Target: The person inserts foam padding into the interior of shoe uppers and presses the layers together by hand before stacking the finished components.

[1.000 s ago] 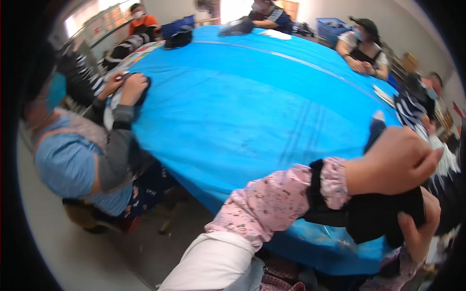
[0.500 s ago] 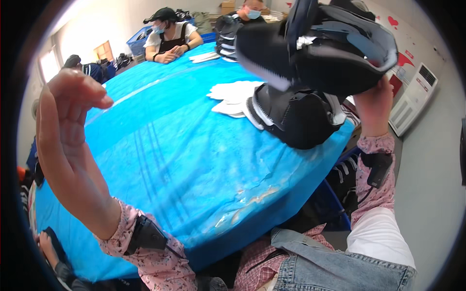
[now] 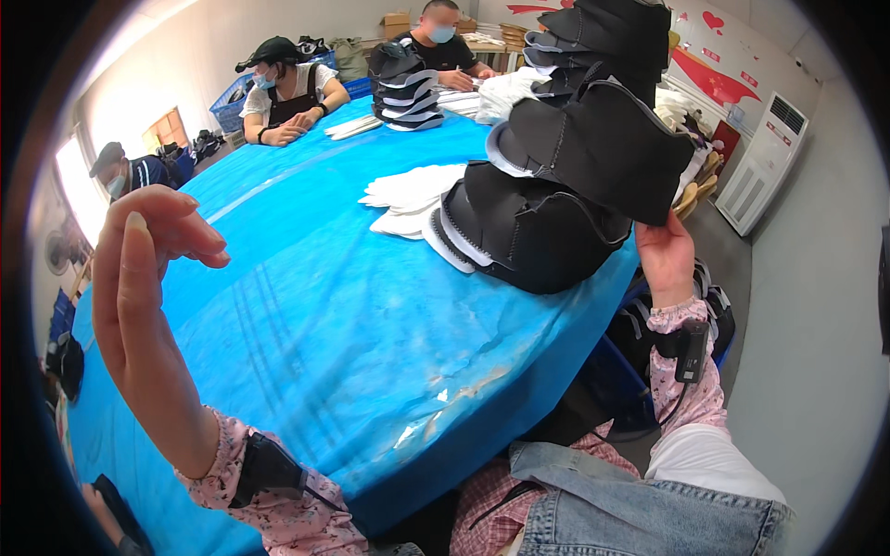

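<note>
My right hand [image 3: 666,255] grips the near edge of a black shoe upper [image 3: 603,148] with a pale lining and a zigzag-stitched seam. Some of its fingers are hidden behind the black material. That upper rests on or just above other black uppers [image 3: 547,236] piled on the blue-covered table [image 3: 306,306]; whether they touch I cannot tell. Raised at the left, over the table's edge, my left hand [image 3: 153,269] has loosely bent fingers and holds nothing. White flat pieces [image 3: 408,199] lie beside the near pile.
Behind the held upper rises a tall stack of black uppers [image 3: 603,42]. Another stack [image 3: 405,88] stands across the table, near two seated people in masks. Below the table's right edge sits a blue crate [image 3: 616,380] with dark items. A white air conditioner [image 3: 765,167] stands by the wall.
My right hand has brought the shoe upper down onto or close above the near pile and turned it. The tall stack behind now shows. My left hand stays raised, its fingers bent further.
</note>
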A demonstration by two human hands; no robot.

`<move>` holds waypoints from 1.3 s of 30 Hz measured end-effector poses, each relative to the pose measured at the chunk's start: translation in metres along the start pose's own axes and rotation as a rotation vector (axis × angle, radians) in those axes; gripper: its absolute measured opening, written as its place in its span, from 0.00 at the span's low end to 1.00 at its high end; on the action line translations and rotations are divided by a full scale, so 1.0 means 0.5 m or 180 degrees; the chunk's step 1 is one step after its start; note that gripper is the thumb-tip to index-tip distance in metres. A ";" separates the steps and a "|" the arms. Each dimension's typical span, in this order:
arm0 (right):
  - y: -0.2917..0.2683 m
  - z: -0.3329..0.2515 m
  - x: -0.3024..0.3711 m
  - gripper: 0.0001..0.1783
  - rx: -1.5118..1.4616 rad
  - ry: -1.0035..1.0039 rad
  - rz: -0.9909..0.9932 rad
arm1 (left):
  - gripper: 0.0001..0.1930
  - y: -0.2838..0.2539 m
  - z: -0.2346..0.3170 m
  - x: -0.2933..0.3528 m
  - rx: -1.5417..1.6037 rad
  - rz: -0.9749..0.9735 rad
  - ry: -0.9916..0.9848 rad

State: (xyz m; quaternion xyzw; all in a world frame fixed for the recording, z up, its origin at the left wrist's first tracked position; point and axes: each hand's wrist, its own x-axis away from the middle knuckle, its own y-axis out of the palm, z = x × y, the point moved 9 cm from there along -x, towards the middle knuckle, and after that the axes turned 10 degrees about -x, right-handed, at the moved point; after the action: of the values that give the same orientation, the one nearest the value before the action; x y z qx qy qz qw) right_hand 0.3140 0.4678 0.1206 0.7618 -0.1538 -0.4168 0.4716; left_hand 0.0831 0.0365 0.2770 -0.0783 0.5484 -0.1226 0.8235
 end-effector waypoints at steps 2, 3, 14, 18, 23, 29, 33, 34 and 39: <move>-0.008 -0.009 0.000 0.16 -0.0058 0.0010 0.0039 | 0.17 0.013 0.003 -0.001 0.0007 -0.0145 0.0006; -0.047 -0.018 0.006 0.17 0.0373 -0.0241 0.0926 | 0.16 0.026 0.003 0.000 0.0001 -0.0280 0.0010; 0.060 -0.130 0.022 0.20 0.5969 -0.1539 0.0624 | 0.09 0.125 0.010 0.022 0.0331 -0.1189 -0.0394; 0.217 -0.020 0.007 0.31 0.6148 -0.1901 -0.0243 | 0.09 0.152 -0.003 0.045 0.0209 -0.1559 -0.0490; 0.172 -0.041 -0.076 0.43 0.6731 -0.0832 0.0184 | 0.10 0.221 -0.001 0.059 0.0188 -0.2126 -0.0468; 0.134 -0.020 -0.080 0.22 0.5844 -0.1717 -0.0001 | 0.22 0.406 0.008 0.113 0.0127 -0.2196 0.0167; 0.151 -0.029 -0.022 0.13 0.5173 -0.2476 0.0116 | 0.32 0.573 -0.018 0.153 -0.0220 -0.2489 0.0119; 0.151 -0.030 -0.011 0.13 0.5160 -0.2506 0.0156 | 0.32 0.598 -0.017 0.155 -0.0227 -0.2514 0.0157; 0.165 -0.005 0.017 0.10 0.4524 -0.2493 -0.0178 | 0.29 0.644 -0.051 0.147 -0.0409 -0.2121 0.0166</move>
State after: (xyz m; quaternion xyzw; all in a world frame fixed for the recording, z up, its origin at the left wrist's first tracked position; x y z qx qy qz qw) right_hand 0.3342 0.4220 0.1870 0.6816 -0.5166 -0.4675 -0.2236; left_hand 0.1238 0.3240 0.1174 -0.3017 0.5202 -0.3521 0.7172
